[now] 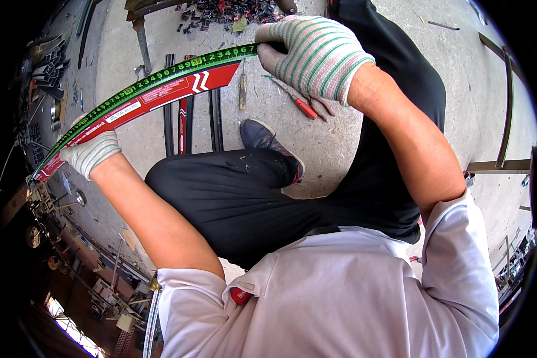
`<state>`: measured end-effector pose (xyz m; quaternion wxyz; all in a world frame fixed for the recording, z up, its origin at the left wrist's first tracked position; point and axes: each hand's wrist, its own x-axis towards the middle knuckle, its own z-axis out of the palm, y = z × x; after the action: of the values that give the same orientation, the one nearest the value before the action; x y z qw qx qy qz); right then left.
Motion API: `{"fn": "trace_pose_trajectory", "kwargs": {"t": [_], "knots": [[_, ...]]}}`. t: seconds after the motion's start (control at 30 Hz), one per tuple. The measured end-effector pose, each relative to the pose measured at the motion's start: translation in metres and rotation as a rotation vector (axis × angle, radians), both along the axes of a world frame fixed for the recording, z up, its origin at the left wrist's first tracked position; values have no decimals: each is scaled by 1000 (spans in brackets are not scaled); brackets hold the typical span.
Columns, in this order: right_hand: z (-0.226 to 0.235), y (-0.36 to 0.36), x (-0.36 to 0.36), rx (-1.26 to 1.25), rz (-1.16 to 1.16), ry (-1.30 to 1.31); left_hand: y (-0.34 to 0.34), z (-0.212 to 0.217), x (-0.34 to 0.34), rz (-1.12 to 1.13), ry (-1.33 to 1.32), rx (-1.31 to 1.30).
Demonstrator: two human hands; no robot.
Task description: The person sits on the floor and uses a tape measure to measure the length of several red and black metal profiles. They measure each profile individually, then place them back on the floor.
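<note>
A green tape measure (161,76) stretches in an arc along the upper edge of a long red printed strip (221,77). My right hand (316,56), in a white glove with green stripes, is closed on the tape just beyond the strip's right end; a dark part shows between thumb and fingers. At the far left, my left hand (92,149), gloved alike, grips the red strip, with the tape lying along it there. Its fingers are mostly hidden behind the strip.
On the concrete floor lie a red-handled screwdriver (305,107), pliers (321,106), a wooden-handled tool (243,92) and dark long bars (216,122). Black and red scraps (227,17) are heaped beyond. A metal leg (142,45) stands at upper left. My bent knees are below.
</note>
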<state>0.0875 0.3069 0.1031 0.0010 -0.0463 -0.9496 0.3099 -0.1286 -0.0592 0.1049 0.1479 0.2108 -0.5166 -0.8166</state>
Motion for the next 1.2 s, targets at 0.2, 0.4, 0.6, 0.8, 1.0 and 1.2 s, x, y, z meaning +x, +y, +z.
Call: {"fn": "trace_pose_trajectory", "kwargs": {"t": [0.2,0.4,0.6,0.8,1.0,1.2], "knots": [[-1,0,0,12,-4,0,1,-3,-2,3,4,15],[-3,1,-1,-13,20,13,-3,-2,-4,-18,-2,7],[-3,1,-1,-16,23,12,-4,-3,-4,9,-2,2],[-4,1,0,-20,3,13,-2,-2,-2,4,-5,-18],[-5,1,-1,-14,-1,-2,-1,-6,-4,-9,-16,-27],[-4,1,-1,-20,3,-13,0,-7,-4,-20,11,-14]]}}
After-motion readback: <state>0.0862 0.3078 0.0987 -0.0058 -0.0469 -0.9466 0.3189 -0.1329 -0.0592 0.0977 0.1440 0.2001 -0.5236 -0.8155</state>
